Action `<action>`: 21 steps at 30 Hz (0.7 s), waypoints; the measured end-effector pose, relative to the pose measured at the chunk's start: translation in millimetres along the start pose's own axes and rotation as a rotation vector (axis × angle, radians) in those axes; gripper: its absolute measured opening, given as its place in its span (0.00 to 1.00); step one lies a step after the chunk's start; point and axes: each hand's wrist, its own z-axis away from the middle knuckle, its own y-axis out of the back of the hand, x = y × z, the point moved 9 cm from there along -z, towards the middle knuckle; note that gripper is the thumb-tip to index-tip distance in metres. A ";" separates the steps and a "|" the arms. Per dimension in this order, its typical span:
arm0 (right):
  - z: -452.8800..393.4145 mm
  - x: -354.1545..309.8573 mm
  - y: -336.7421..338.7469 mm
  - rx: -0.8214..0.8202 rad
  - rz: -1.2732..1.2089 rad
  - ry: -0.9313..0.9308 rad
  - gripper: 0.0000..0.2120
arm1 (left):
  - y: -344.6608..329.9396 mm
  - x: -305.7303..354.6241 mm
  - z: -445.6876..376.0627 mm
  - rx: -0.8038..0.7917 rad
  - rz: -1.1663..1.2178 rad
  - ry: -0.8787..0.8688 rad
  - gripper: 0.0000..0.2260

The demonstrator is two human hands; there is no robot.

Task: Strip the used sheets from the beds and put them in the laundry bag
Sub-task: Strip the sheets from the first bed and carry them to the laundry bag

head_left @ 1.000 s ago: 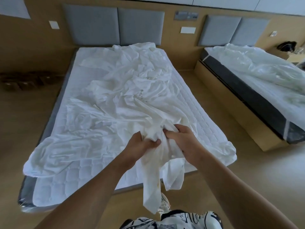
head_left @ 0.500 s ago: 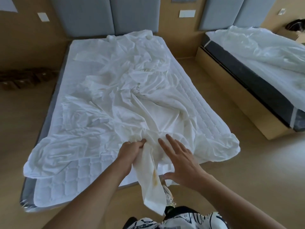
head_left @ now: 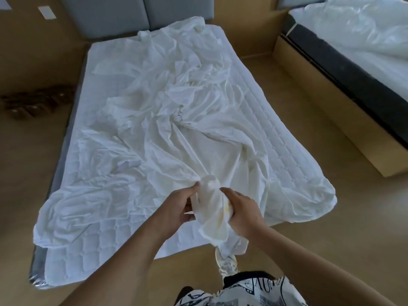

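Near bed [head_left: 262, 120], foot end. Crumpled white sheet [head_left: 154, 120] lies loose over the quilted mattress pad, pulled off the corners, creases running toward one gathered bunch at the foot edge. Left hand [head_left: 176, 208] grips that bunch from the left, fingers curled into the cloth; right hand [head_left: 242, 208] grips it from the right, closed round the same twist. A tail of the sheet hangs below both hands, off the bed edge, down toward a shoe [head_left: 227, 261] on the wooden floor [head_left: 298, 257]. Faint yellowish mark on the held part.

Step in hand, as I judge it: gathering the sheet hand over hand into one bundle. To do it well: keep one hand clenched on the bunch while the other reaches further up for fresh cloth; draw toward the body and slightly up so the sheet slides over the pad rather than dragging it along. Mind the hanging tail underfoot.

Second bed [head_left: 344, 80] at right carries its own rumpled sheet. No laundry bag in view.
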 end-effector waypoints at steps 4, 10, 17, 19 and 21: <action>-33.2 53.2 -6.8 -0.270 -0.474 -0.338 0.13 | 20.5 31.2 -28.2 0.166 -0.516 -0.260 0.35; -60.3 59.7 -2.5 -0.543 -0.939 -0.438 0.17 | -32.6 11.8 -69.6 0.025 -1.005 -0.258 0.49; -60.5 170.6 -1.8 -0.052 -0.587 -0.775 0.33 | -15.6 -30.3 -86.2 0.282 -0.821 -0.021 0.20; -34.2 202.0 -20.8 -0.065 -0.664 -0.927 0.37 | -1.7 -53.4 -81.7 0.293 -0.744 0.047 0.19; -4.9 213.8 -54.8 -0.140 -0.868 -1.098 0.38 | 11.6 -72.8 -75.7 0.309 -0.620 0.097 0.17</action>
